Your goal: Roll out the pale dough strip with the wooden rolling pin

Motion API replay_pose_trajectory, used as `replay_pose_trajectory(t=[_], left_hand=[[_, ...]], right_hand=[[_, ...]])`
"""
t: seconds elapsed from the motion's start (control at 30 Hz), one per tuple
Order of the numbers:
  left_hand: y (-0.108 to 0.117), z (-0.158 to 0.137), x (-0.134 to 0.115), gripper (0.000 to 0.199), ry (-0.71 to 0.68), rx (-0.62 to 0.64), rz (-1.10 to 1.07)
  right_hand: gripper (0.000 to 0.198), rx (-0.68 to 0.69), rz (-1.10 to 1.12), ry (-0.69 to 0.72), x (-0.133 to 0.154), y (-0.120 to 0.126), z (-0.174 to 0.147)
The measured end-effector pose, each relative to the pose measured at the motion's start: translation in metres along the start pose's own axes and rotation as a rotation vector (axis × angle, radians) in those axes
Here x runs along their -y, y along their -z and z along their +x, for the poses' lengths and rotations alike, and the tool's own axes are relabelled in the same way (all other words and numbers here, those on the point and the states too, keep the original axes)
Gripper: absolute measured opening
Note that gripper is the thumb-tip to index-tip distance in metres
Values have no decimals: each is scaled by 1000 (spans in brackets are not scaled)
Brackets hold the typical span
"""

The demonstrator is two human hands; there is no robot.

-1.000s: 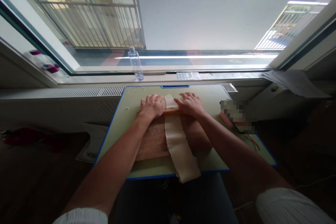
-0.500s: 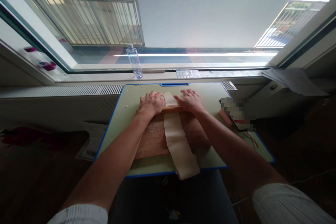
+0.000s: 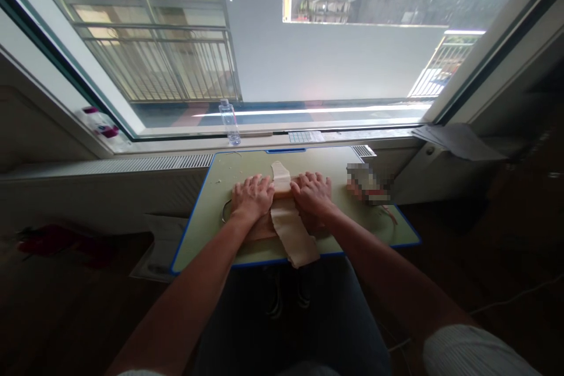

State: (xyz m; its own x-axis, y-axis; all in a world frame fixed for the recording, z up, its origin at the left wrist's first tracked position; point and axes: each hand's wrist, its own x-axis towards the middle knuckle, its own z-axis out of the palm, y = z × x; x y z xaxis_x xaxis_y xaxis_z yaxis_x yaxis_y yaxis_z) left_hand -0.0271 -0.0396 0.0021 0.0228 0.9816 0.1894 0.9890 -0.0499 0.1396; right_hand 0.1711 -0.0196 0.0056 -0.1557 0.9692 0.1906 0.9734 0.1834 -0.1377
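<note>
A wooden rolling pin [image 3: 282, 191] lies crosswise over a long pale strip of dough [image 3: 288, 226] with ragged edges. My left hand [image 3: 253, 195] rests on the pin's left part, fingers stretched forward and slightly apart. On its right part lies my right hand [image 3: 314, 191], its fingers also extended, the thumb near the dough. The pin's ends are hidden under both hands. Beneath the dough is a wooden board [image 3: 259, 230], mostly covered by my hands and forearms. The strip's near end hangs over the front edge of the small table [image 3: 202, 229].
The table has a blue rim. On its right side lies a blurred-out object [image 3: 368, 182]. A clear bottle [image 3: 230, 123] stands on the windowsill, with another bottle [image 3: 101, 123] at the left. Papers [image 3: 458, 140] lie at the right, and a radiator [image 3: 176, 161] runs below the window.
My view has tilted up and shifted. My fingers have gone from curled to straighter on the pin. More of the dough's far end shows beyond it, and a curved metal handle shows at the board's left.
</note>
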Motion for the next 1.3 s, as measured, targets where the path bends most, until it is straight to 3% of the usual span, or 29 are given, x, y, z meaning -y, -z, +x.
replay_pose_trajectory(t=[0.2, 0.5, 0.73, 1.3], left_hand=[[2, 19, -1, 50, 33, 41, 25], [-5, 88, 10, 56, 61, 172, 11], [-21, 129, 23, 60, 28, 164, 29], [-19, 112, 25, 60, -9, 151, -14]], right_hand=[[51, 31, -8, -3, -1, 1, 16], [63, 184, 115, -48, -9, -10, 84], [63, 206, 163, -55, -14, -19, 122], [56, 113, 176, -42, -10, -10, 99]])
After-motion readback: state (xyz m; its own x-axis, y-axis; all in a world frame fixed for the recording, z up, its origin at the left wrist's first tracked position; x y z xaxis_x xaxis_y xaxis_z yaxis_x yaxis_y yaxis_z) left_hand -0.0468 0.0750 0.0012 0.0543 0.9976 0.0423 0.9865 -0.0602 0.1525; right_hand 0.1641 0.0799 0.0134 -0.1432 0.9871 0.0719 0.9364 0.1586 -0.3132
